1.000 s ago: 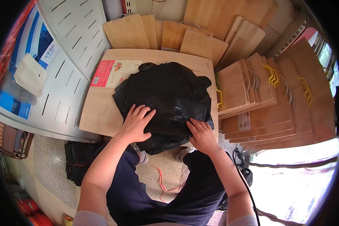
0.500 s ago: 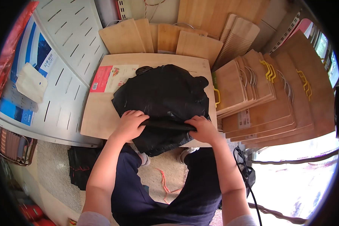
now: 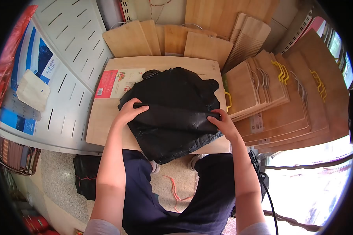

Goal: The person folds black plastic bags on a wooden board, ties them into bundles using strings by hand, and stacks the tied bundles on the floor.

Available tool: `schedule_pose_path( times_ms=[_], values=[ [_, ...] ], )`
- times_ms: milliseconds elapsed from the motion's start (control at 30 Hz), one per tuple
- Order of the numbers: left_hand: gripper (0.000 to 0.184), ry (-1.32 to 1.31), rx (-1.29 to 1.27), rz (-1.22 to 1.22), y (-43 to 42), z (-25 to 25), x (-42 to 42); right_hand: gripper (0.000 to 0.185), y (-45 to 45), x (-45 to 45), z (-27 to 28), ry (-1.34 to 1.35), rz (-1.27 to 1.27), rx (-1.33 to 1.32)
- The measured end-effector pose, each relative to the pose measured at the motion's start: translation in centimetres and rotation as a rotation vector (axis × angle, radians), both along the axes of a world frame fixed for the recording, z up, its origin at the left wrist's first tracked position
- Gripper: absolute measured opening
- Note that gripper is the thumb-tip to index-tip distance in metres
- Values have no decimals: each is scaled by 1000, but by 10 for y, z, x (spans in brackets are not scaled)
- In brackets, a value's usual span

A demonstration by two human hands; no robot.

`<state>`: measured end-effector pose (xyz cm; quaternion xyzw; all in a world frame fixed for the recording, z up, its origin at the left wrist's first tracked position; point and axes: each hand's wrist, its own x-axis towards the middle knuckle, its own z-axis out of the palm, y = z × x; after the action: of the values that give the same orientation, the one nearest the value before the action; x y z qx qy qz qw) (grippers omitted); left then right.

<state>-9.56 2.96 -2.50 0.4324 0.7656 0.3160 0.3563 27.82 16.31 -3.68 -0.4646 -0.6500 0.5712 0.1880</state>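
Observation:
A black plastic bag [image 3: 170, 88], or several lying together, is spread over a wooden board and hangs past its front edge. Across it runs a rolled fold, pinched at both ends. My left hand [image 3: 132, 111] grips the left end of this fold between thumb and fingers. At the other end, my right hand [image 3: 222, 122] is closed on the plastic in the same way. The wooden board [image 3: 106, 121] lies flat beneath, with a pink and white label [image 3: 115, 83] partly covered by the plastic.
Wooden cutting boards [image 3: 278, 98] with yellow and metal handles stand at the right. More boards [image 3: 127, 39] and a ribbed washboard [image 3: 251, 33] lean at the back. A slotted metal panel [image 3: 68, 58] rises at the left. Red string [image 3: 174, 192] and a dark bundle [image 3: 84, 176] lie on the floor.
Both hands have moved away from me over the board, carrying the fold upward. More of the plastic shows in front of it, and the grips have become pinches at its ends.

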Motion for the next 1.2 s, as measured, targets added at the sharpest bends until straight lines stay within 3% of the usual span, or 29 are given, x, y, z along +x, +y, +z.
schedule_pose_path(
  times_ms=[100, 167, 200, 267, 333, 500, 600, 667, 800, 867, 933, 1000, 1033, 1067, 1100, 1133, 1167, 1200],
  values=[
    [50, 80, -26, 17, 0, -11, 4, 55, 1, 0, -17, 118, -76, 48],
    [51, 352, 0, -10, 0, -7, 10, 52, 10, -1, -35, -123, -30, 326],
    [51, 354, 0, -13, 1, -10, 13, 52, 10, -3, -31, -122, -33, 325],
    [47, 865, 324, -230, 6, -16, 22, 50, 7, -6, -25, -240, -21, 365],
    [46, 572, 81, -367, 16, -11, 42, 49, 6, -7, -21, -261, -22, 381],
    [47, 732, 48, -401, 22, -2, 60, 44, -1, -10, -10, -269, -27, 414],
    [51, 567, -55, -513, 23, 9, 60, 40, -4, -10, -4, -166, -51, 418],
    [53, 531, -42, -524, 22, 16, 65, 38, -1, -9, -5, -239, -40, 640],
    [54, 351, 57, -496, 22, -2, 70, 35, -3, -12, -15, -190, -26, 693],
    [47, 282, 100, -470, 23, -3, 68, 29, -10, -20, -4, -187, -149, 1101],
    [46, 322, 114, -389, 20, -2, 62, 25, -32, -31, 20, -112, -228, 1149],
    [54, 321, 61, -289, 14, -10, 53, 19, -88, -41, 25, 10, 10, 1013],
    [59, 294, -21, -289, 8, -8, 52, 14, -115, -42, 14, 62, 351, 963],
    [65, 275, -94, -288, 7, -6, 51, 14, -144, -43, -17, -27, 639, 971],
    [65, 275, -105, -283, 6, -10, 49, 23, -169, -39, -46, -236, 1046, 664],
    [68, 266, -106, -306, 3, -15, 50, 32, -188, -33, -77, -296, 1287, 397],
    [71, 256, -107, -332, 0, -20, 51, 39, -199, -35, -116, -548, 1578, 117],
    [71, 254, -123, -336, -2, -21, 53, 40, -213, -36, -188, -629, 1903, 135]
  ],
)
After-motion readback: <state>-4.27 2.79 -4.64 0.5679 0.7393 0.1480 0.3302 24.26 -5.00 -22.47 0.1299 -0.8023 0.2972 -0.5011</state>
